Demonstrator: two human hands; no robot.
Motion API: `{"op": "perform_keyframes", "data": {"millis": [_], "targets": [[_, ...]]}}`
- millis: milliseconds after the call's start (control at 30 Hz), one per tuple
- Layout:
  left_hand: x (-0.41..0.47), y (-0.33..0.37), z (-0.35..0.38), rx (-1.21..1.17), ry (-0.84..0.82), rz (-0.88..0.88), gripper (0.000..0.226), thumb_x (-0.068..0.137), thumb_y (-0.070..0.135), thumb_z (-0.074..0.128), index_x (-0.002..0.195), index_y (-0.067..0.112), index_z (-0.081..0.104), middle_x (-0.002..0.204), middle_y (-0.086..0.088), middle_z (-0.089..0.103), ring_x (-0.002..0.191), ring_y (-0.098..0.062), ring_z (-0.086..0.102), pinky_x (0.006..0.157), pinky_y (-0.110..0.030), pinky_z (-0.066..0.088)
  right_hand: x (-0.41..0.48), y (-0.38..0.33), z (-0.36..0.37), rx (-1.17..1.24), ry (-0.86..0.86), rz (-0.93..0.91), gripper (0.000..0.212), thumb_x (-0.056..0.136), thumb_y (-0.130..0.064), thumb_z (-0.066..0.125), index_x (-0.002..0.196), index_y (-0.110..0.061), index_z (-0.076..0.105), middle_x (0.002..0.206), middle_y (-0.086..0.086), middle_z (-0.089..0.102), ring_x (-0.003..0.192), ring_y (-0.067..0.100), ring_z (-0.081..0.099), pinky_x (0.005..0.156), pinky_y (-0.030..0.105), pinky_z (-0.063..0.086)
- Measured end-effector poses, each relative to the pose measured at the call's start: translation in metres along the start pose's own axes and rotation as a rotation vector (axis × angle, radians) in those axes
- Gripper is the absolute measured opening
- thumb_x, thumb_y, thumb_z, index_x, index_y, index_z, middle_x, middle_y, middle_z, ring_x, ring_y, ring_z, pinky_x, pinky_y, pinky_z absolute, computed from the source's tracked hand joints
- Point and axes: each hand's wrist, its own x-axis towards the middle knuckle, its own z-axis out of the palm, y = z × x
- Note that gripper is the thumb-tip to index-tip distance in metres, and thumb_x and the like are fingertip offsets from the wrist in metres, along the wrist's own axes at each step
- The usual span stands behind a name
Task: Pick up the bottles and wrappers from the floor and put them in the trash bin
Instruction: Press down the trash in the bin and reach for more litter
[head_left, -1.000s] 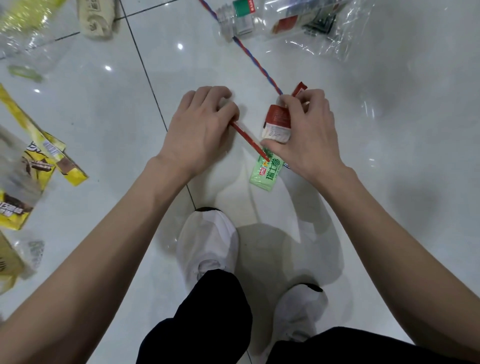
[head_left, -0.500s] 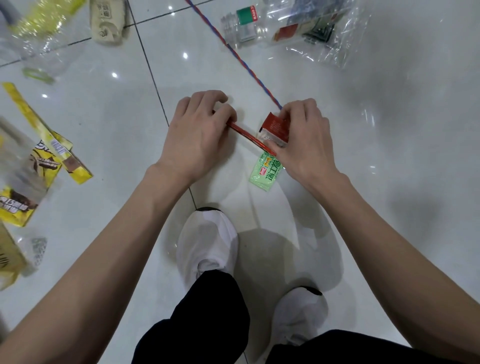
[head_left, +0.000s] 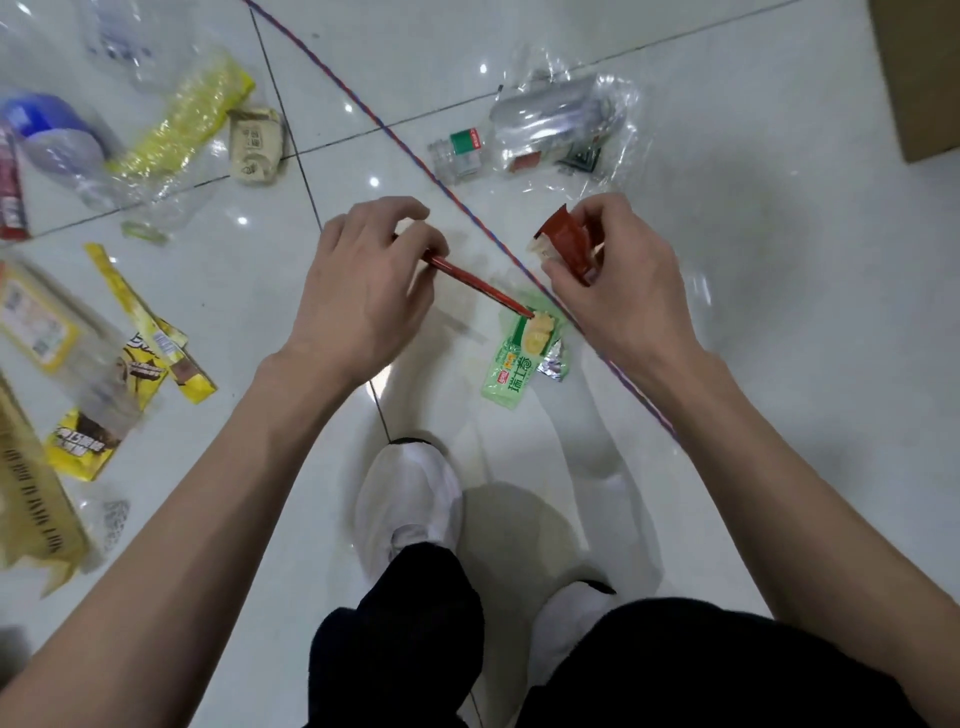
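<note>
My left hand (head_left: 363, 291) pinches one end of a thin red strip wrapper (head_left: 478, 286), whose other end reaches down to a green wrapper (head_left: 511, 369) lying flat on the white tile floor. My right hand (head_left: 618, 280) grips a crumpled red wrapper (head_left: 563, 241) just above the floor, to the right of the strip. A clear plastic bottle (head_left: 540, 122) inside a transparent bag lies further away. No trash bin is in view.
Yellow wrappers (head_left: 150, 358) and a clear bag lie at the left. A beige packet (head_left: 257, 145), a yellow mesh wrapper (head_left: 182, 119) and crushed bottles (head_left: 52, 140) lie at the upper left. A red-blue cord (head_left: 415, 156) crosses the floor. A cardboard box (head_left: 919, 78) stands at the upper right.
My right hand lifted the crumpled red wrapper off the green wrapper, which now lies uncovered. My left hand keeps hold of the red strip. The view has pulled back.
</note>
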Motion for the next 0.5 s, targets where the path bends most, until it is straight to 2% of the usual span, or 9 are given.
{"op": "perform_keyframes", "data": {"millis": [233,433,500], "targets": [[0.019,0.06,-0.183,-0.01,0.091,0.04,0.022,0.089,0.014,0.059,0.111,0.013,0.064,0.131,-0.011,0.058,0.118,-0.035,0.053,0.096,-0.047,0.038,-0.028,-0.125,-0.15,0.064,0.136,-0.033,0.033,0.087,-0.032,0.072,0.114,-0.019,0.056,0.097,-0.006,0.065,0.081,0.015,0.059,0.076,0.042,0.052],[0.009,0.14,-0.389,-0.023,0.166,0.069,0.02,0.091,0.014,0.06,0.109,0.012,0.066,0.129,-0.011,0.059,0.116,-0.035,0.055,0.094,-0.044,0.037,-0.092,-0.276,-0.316,0.178,0.205,0.009,0.025,0.087,-0.03,0.076,0.103,-0.028,0.056,0.081,-0.02,0.06,0.069,-0.003,0.055,0.066,0.013,0.043],[0.001,0.168,-0.455,-0.022,0.17,0.079,0.019,0.091,0.014,0.062,0.109,0.013,0.066,0.129,-0.011,0.059,0.115,-0.035,0.055,0.094,-0.044,0.038,-0.116,-0.324,-0.37,0.205,0.218,0.02,0.025,0.086,-0.029,0.077,0.1,-0.03,0.057,0.078,-0.021,0.06,0.068,-0.005,0.056,0.064,0.009,0.04]]}}
